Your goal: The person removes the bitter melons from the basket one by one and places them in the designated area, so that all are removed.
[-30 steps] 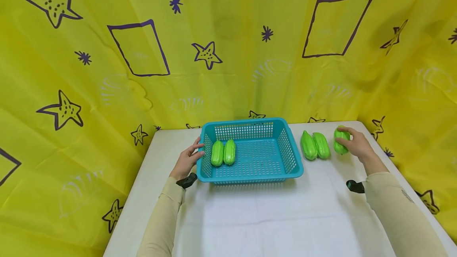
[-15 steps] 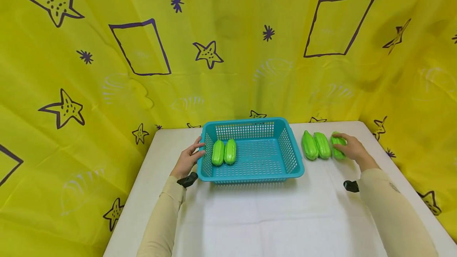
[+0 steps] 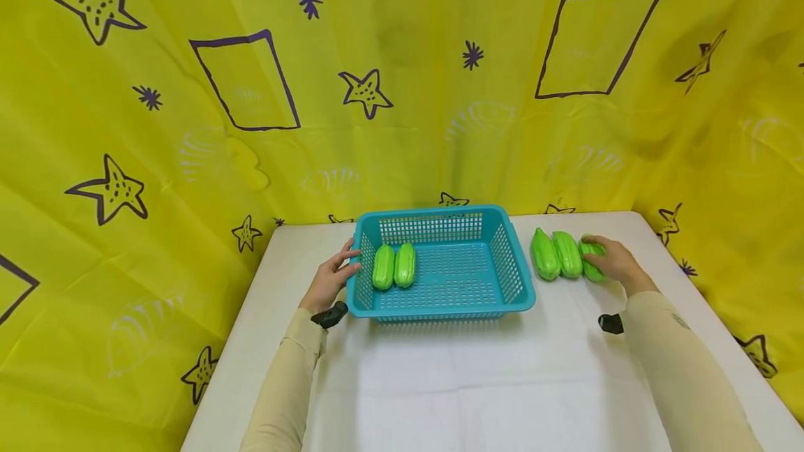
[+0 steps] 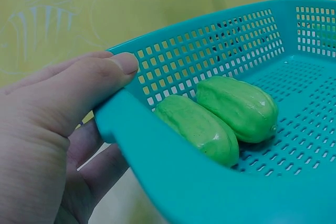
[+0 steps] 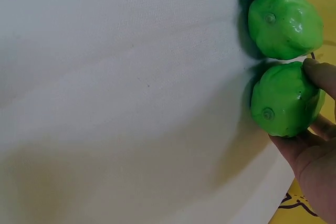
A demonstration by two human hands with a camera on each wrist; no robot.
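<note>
My left hand [image 3: 324, 282] grips the left rim of a turquoise plastic basket [image 3: 433, 311], thumb over the rim and fingers outside it, as the left wrist view shows. Inside, by the left wall, two glossy green ribbed papaya-shaped fruits [image 3: 405, 266] lie side by side. To the right of the basket, my right hand [image 3: 618, 261] holds another such green fruit [image 5: 286, 100] between thumb and fingers, low at the table. It is beside two more green fruits [image 3: 567, 254], forming a row of three. The right hand partly covers the held fruit in the head view.
The white-covered table [image 3: 465, 382] carries the basket near its back edge. A yellow curtain [image 3: 408, 159] with purple stars and outlines hangs behind and along both sides. A dark wrist device [image 3: 611, 324] sits at the right cuff, and another at the left cuff.
My right hand has brought its fruit leftward, up beside the two other fruits on the table. The left hand and basket stay in place.
</note>
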